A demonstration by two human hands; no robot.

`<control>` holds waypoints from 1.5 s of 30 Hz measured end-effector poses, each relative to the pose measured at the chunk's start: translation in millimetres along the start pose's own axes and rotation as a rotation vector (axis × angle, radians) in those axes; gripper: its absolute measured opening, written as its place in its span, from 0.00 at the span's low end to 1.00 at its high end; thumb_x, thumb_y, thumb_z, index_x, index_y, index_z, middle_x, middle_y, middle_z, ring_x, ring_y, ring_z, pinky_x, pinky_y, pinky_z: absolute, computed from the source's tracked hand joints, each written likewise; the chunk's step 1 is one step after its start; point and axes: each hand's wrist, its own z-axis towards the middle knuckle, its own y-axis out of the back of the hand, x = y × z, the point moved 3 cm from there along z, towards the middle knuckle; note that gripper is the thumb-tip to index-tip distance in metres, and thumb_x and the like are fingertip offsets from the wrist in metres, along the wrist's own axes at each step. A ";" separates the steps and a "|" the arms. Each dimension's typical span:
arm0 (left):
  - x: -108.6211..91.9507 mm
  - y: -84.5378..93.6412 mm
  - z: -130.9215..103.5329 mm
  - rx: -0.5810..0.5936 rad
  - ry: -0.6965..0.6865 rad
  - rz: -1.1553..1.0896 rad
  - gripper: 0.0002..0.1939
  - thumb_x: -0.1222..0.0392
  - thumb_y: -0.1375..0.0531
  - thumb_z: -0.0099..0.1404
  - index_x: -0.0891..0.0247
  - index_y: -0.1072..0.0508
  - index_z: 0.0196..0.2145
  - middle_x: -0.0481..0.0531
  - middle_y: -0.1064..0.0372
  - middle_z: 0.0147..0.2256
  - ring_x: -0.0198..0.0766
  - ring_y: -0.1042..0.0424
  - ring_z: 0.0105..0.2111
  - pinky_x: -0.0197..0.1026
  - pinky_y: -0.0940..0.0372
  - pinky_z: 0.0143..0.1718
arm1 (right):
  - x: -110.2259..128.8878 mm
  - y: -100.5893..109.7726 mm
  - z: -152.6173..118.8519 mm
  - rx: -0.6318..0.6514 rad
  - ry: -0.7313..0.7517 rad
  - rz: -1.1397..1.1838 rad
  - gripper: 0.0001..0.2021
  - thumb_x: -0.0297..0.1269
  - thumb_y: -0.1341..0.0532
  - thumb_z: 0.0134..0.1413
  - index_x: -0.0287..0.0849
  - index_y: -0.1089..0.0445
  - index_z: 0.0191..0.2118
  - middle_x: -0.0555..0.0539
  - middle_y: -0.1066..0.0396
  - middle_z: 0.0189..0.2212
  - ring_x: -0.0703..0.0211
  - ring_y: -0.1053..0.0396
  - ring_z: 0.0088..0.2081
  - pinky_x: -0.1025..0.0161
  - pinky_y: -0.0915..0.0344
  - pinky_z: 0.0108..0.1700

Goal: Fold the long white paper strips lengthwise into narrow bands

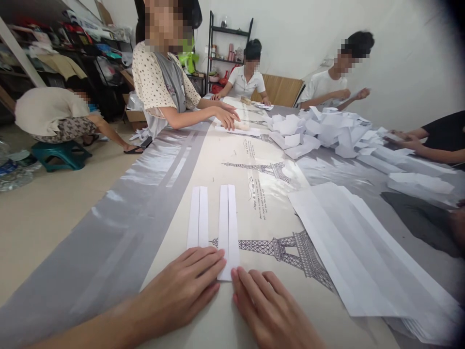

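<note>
Two narrow folded white paper strips lie side by side on the table cover printed with towers (214, 155). My left hand (187, 281) rests flat, its fingers extended over the lower end of the left strip (198, 213) and its fingertips at the left edge of the right strip (228, 218). At the lower right corner of that right strip, my right hand (263, 305) touches with its fingertips, the fingers lightly bent and apart. Neither hand is closed round anything.
A stack of white sheets (356, 242) lies at the right, with a heap of folded papers (327, 131) beyond. Several people sit or stand around the table; one person's hands (227, 116) work on paper ahead. Another person crouches on a green stool (60, 154) at the left.
</note>
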 end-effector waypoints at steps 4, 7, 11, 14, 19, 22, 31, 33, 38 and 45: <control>1.0 -0.4 2.8 -0.006 0.005 -0.001 0.17 0.63 0.46 0.77 0.67 0.32 0.60 0.58 0.28 0.55 0.46 0.30 0.55 0.51 0.30 0.55 | 4.0 -1.5 -1.0 -0.002 -0.022 -0.031 0.13 0.26 0.43 0.67 0.30 0.24 0.50 0.37 0.21 0.45 0.49 0.28 0.44 0.54 0.33 0.46; 2.3 -0.8 3.4 -0.033 0.004 0.003 0.16 0.63 0.47 0.78 0.66 0.32 0.60 0.58 0.27 0.54 0.46 0.29 0.54 0.51 0.29 0.54 | 6.2 -4.0 -1.2 0.007 -0.035 -0.052 0.13 0.26 0.42 0.66 0.29 0.24 0.50 0.37 0.21 0.44 0.48 0.28 0.42 0.53 0.34 0.45; 0.2 2.2 -3.1 -0.087 -0.058 0.082 0.17 0.69 0.47 0.75 0.69 0.31 0.59 0.61 0.28 0.55 0.51 0.32 0.58 0.54 0.31 0.55 | 4.2 -3.0 -1.6 0.027 -0.014 -0.038 0.16 0.23 0.44 0.62 0.29 0.25 0.51 0.37 0.21 0.45 0.47 0.27 0.43 0.53 0.34 0.47; -6.4 6.4 -9.2 -0.109 -0.172 0.166 0.18 0.74 0.49 0.72 0.72 0.29 0.56 0.63 0.28 0.55 0.54 0.34 0.60 0.56 0.33 0.57 | 2.0 1.3 -2.9 0.021 0.005 -0.024 0.19 0.21 0.46 0.58 0.29 0.25 0.51 0.37 0.21 0.47 0.47 0.28 0.46 0.53 0.34 0.50; -16.7 6.9 -8.2 -0.138 -0.213 0.201 0.12 0.63 0.43 0.74 0.73 0.27 0.51 0.59 0.23 0.45 0.47 0.26 0.49 0.48 0.31 0.51 | 5.8 5.1 -6.6 0.030 0.015 -0.086 0.20 0.22 0.45 0.57 0.29 0.25 0.52 0.37 0.21 0.50 0.45 0.27 0.45 0.51 0.35 0.49; -20.8 3.4 -7.0 -0.139 -0.184 0.219 0.16 0.58 0.40 0.73 0.73 0.27 0.52 0.60 0.23 0.44 0.48 0.26 0.51 0.48 0.31 0.53 | 9.4 4.9 -6.6 0.013 0.021 -0.120 0.19 0.21 0.46 0.58 0.27 0.24 0.52 0.36 0.21 0.50 0.45 0.27 0.45 0.52 0.34 0.48; -22.9 6.1 -5.9 -0.111 -0.181 0.233 0.16 0.59 0.43 0.75 0.74 0.28 0.53 0.62 0.23 0.46 0.46 0.26 0.49 0.48 0.33 0.54 | -5.1 4.5 -5.0 0.007 -0.007 0.001 0.13 0.28 0.43 0.64 0.33 0.22 0.47 0.40 0.21 0.50 0.46 0.29 0.43 0.53 0.33 0.46; -21.7 6.9 -4.2 -0.082 -0.177 0.211 0.16 0.58 0.45 0.76 0.72 0.28 0.53 0.60 0.23 0.45 0.45 0.26 0.48 0.48 0.32 0.54 | -8.1 3.5 -6.4 0.027 0.012 0.019 0.13 0.28 0.42 0.63 0.34 0.22 0.47 0.40 0.21 0.50 0.47 0.29 0.43 0.53 0.33 0.46; -20.6 7.7 -3.6 -0.085 -0.204 0.217 0.17 0.57 0.46 0.77 0.73 0.28 0.54 0.59 0.23 0.44 0.46 0.27 0.49 0.50 0.34 0.57 | -7.1 -0.9 -9.3 0.013 0.031 -0.011 0.12 0.27 0.42 0.62 0.34 0.22 0.44 0.39 0.21 0.49 0.47 0.30 0.42 0.53 0.33 0.46; -16.4 29.7 0.1 -0.071 -0.170 0.096 0.14 0.61 0.48 0.77 0.69 0.26 0.51 0.56 0.23 0.47 0.41 0.25 0.49 0.44 0.33 0.57 | -4.8 -7.9 -11.8 -0.039 0.023 -0.050 0.09 0.26 0.42 0.61 0.36 0.22 0.40 0.40 0.21 0.48 0.49 0.30 0.43 0.55 0.35 0.47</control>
